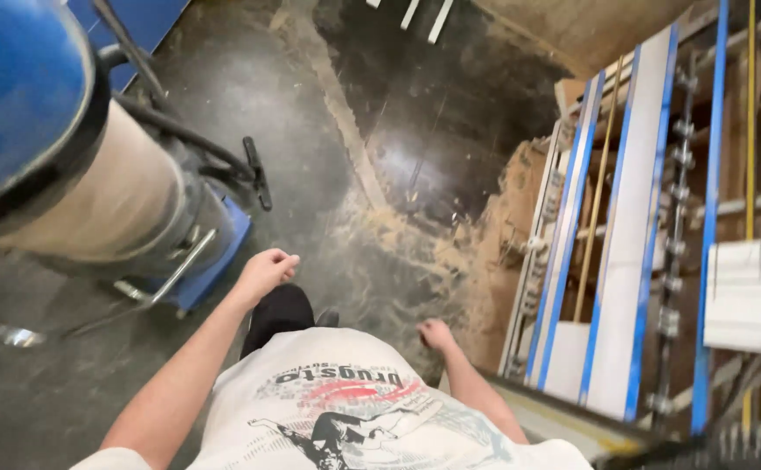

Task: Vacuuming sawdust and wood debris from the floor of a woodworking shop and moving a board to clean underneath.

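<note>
Head view: nearest us, our left hand [264, 271] hangs loosely curled and holds nothing, near the blue dust collector [76, 165]. Our right hand [437, 334], fingers curled and also bare, hangs just beside the machine frame [624, 261]. Beyond them, sawdust [450, 252] lies heaped on the dark floor [311, 130].

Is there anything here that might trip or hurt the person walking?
Maybe. Sawdust lies heaped on the dark floor by the rack of long boards, so a foot might slip. The black hose on the big blue dust collector sits close to the left hand and could snag it. The right hand swings near the rack's edge and might bump it.
</note>
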